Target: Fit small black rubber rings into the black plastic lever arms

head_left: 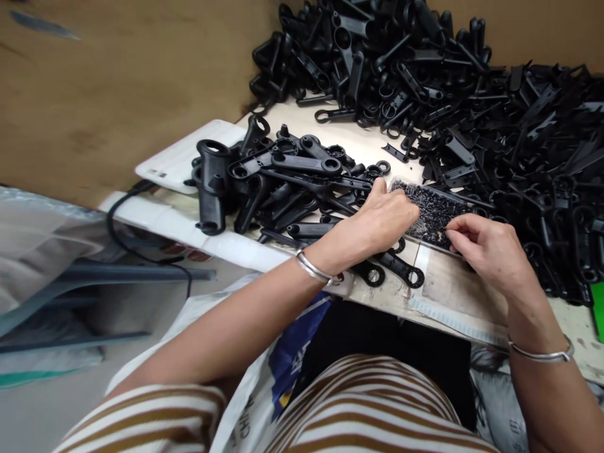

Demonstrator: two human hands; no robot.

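A shallow clear tray [431, 214] full of tiny dark pieces, perhaps screws, lies between my hands. My right hand [491, 248] is at its right front side, thumb and fingertips pinched together among the pieces; anything between them is too small to make out. At the tray's left end my left hand [384, 217] is closed with its back towards me. Its fingertips are hidden, and so is whatever they hold. Beside and under the left hand lie black plastic arm-shaped parts with ring ends [306, 163]. One such part [401, 269] rests just in front of the tray.
A big heap of black plastic parts [358, 63] fills the back, and another heap [533, 145] the right. A white flat device [189, 157] with a black cable [111, 217] sits at the left. Cardboard walls [117, 82] border the table. Something green [598, 308] shows at the right edge.
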